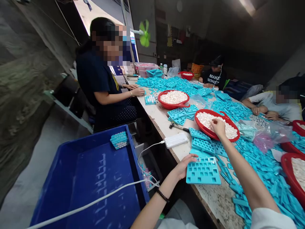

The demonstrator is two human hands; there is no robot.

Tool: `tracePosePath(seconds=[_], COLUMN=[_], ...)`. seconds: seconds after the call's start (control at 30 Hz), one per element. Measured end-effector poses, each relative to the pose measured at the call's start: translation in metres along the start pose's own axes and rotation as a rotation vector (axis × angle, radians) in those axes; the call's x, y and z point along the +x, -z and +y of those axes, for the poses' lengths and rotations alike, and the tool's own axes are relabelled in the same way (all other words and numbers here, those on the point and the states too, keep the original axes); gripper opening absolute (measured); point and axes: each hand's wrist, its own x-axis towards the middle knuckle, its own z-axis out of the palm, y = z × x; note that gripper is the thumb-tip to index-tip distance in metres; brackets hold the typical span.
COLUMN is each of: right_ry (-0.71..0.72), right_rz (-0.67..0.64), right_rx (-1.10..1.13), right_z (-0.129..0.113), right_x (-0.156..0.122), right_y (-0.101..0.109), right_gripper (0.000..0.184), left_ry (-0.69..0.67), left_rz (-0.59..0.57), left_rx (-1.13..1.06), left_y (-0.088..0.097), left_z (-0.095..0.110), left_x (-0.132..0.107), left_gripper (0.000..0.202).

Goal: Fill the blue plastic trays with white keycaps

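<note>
White sleeves poke in at the bottom of the shot, and the left hand, black beaded bracelet on its wrist, is spread open with its fingers touching the left edge of a turquoise plastic mold tray. That tray lies at about 1 o'clock, right by the edge of a long white-topped workbench. Further out on the same line, the right hand has its fingers bunched down into white pieces heaped in a red plastic basin, and honestly can't tell if it's pinching any. More turquoise trays sit just below that basin, and a big spill of turquoise molds covers the bench at 2 to 3 o'clock. Small hammer and white power bank lie near the bench edge. Over at 9 o'clock there's a blue plastic crate with a stack of trays inside. A co-worker sits at 11 o'clock, hands on the bench, beside a second red basin.
</note>
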Motion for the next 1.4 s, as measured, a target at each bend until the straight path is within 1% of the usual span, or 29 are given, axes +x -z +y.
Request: tracePosePath(seconds=[0.17,0.37,0.57,0.7,0.77,0.83,0.9,0.93,0.97,1.0,1.03,1.07,1.1,1.17,1.23,1.3,1.4], right_ry=[-0.013,-0.013,-0.045,-0.062,-0.053,-0.029,0.005,0.024,0.043,0.065,0.088,0.116,0.15,0.217,0.25,0.244,0.227], right_rz=[-0.035,-0.121,-0.191,-0.164,-0.114,-0.033,0.069,0.127,0.176,0.196,0.187,0.129,0.027,-0.166,-0.298,-0.362,-0.385], right_rx=[-0.012,-0.096,-0.158,-0.137,-0.099,-0.038,0.035,0.114,0.222,0.348,0.486,0.597,0.66,0.706,0.716,0.714,0.695], right_z=[0.0,0.003,0.009,0.004,0.002,-0.001,-0.006,-0.009,-0.013,-0.017,-0.022,-0.027,-0.032,-0.038,-0.041,-0.041,-0.039], right_x=[0.001,0.004,0.005,0.003,0.0,-0.007,-0.019,-0.028,-0.039,-0.053,-0.069,-0.088,-0.107,-0.145,-0.176,-0.196,-0.207], right_y=[0.003,0.005,0.014,0.018,0.022,0.027,0.035,0.039,0.044,0.049,0.053,0.057,0.06,0.063,0.062,0.06,0.058], right_gripper=[0.022,0.022,0.023,0.019,0.016,0.021,0.032,0.035,0.037,0.037,0.037,0.035,0.033,0.029,0.027,0.028,0.026], left_ry=[-0.004,0.011,0.024,0.062,0.053,0.027,0.008,0.007,0.015,0.03,0.046,0.058,0.065,0.054,0.026,0.007,-0.004], left_rz=[0.006,0.011,0.047,0.064,0.07,0.075,0.08,0.084,0.087,0.09,0.093,0.097,0.102,0.115,0.129,0.137,0.14], left_rx=[-0.007,-0.033,-0.062,-0.064,-0.052,-0.035,-0.017,-0.01,-0.006,-0.003,-0.001,0.001,0.004,0.017,0.033,0.048,0.06], left_y=[-0.002,-0.002,-0.003,-0.005,-0.006,-0.006,-0.007,-0.007,-0.008,-0.009,-0.009,-0.01,-0.011,-0.013,-0.015,-0.016,-0.018], left_z=[0.001,0.0,0.002,0.005,0.005,0.006,0.006,0.006,0.006,0.005,0.005,0.004,0.003,0.001,-0.001,-0.003,-0.004], left_x=[-0.001,0.001,-0.001,-0.005,-0.006,-0.006,-0.006,-0.005,-0.005,-0.004,-0.004,-0.003,-0.002,-0.001,0.001,0.002,0.003], left_gripper=[0.042,0.046,0.037,0.033,0.033,0.035,0.037,0.037,0.036,0.034,0.031,0.03,0.03,0.03,0.03,0.03,0.029])
